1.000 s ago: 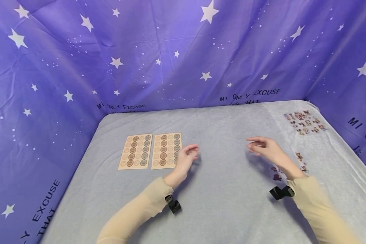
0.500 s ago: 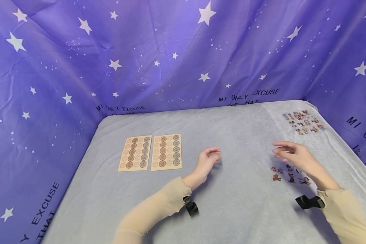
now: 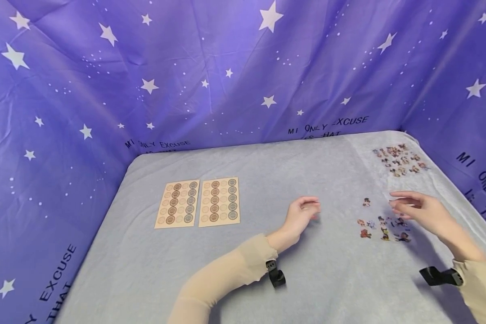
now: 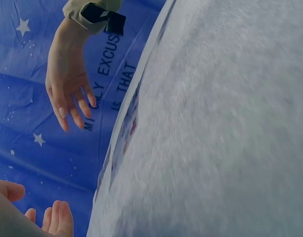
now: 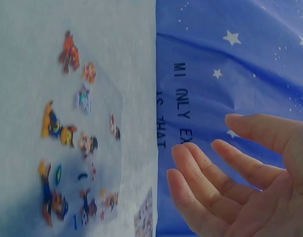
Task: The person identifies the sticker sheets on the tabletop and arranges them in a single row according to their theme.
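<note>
My left hand (image 3: 299, 219) hovers over the middle of the cloth with its fingers loosely bent, holding nothing. In the left wrist view its fingertips (image 4: 60, 217) show at the lower left. My right hand (image 3: 425, 213) hangs above the nearer clear sheet of cartoon stickers (image 3: 384, 228), partly covering its right side. Nothing is between its relaxed fingers, as the right wrist view shows with the hand (image 5: 240, 182) beside the sheet of dog-like figures (image 5: 57, 128). A farther clear sticker sheet (image 3: 401, 160) lies beyond the right hand.
Two beige sheets of round labels, the left one (image 3: 176, 204) and the right one (image 3: 219, 201), lie side by side left of centre. Grey plush cloth (image 3: 267, 171) covers the table. A purple star-printed curtain (image 3: 210, 54) stands along its back and sides.
Both hands have moved right across the table, empty. The right hand has uncovered much of the nearer sticker sheet. The label sheets stay put.
</note>
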`<state>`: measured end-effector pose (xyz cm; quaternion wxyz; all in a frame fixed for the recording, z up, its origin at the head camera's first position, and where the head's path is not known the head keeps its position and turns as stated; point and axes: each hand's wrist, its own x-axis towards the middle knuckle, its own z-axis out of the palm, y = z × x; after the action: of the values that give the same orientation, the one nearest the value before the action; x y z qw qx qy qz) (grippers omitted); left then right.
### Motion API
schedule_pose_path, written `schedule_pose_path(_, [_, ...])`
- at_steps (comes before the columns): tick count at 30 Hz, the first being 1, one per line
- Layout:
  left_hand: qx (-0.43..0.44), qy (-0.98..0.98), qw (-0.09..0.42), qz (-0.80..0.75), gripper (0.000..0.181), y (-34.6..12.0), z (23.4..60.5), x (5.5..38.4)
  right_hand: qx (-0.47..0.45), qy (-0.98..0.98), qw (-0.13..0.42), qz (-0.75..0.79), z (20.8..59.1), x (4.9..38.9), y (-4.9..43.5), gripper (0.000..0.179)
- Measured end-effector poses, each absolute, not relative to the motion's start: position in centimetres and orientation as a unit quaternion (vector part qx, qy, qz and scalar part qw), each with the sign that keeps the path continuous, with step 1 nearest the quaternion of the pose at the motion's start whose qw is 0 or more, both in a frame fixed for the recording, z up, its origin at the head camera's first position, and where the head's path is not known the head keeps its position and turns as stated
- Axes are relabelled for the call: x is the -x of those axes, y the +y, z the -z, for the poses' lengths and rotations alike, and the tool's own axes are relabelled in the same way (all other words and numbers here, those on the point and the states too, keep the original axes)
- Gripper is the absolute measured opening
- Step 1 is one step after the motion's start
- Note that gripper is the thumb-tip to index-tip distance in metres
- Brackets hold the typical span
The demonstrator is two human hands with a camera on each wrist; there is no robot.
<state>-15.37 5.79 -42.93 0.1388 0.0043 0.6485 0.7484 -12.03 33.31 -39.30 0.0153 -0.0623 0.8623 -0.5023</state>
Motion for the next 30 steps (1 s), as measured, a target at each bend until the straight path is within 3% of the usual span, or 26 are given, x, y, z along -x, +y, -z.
schedule_pose_path(9, [0.011,0.632,0.141,-0.762,0.024,8.3,42.6,14.7,0.057,0.874,0.004,0.483,40.1,11.6,35.5,0.040])
schedule_pose_path(15, [0.022,0.619,0.136,-0.773,0.022,10.2,42.9,14.3,0.042,0.892,-0.002,0.451,44.2,12.6,38.9,0.029])
schedule_pose_path(19, [0.036,0.609,0.143,-0.779,0.021,11.3,43.2,14.1,0.038,0.895,-0.006,0.444,45.6,12.7,40.0,0.030])
schedule_pose_path(30, [0.061,0.618,0.150,-0.769,0.020,13.5,44.4,13.8,0.056,0.851,0.003,0.523,42.9,11.0,37.6,0.048])
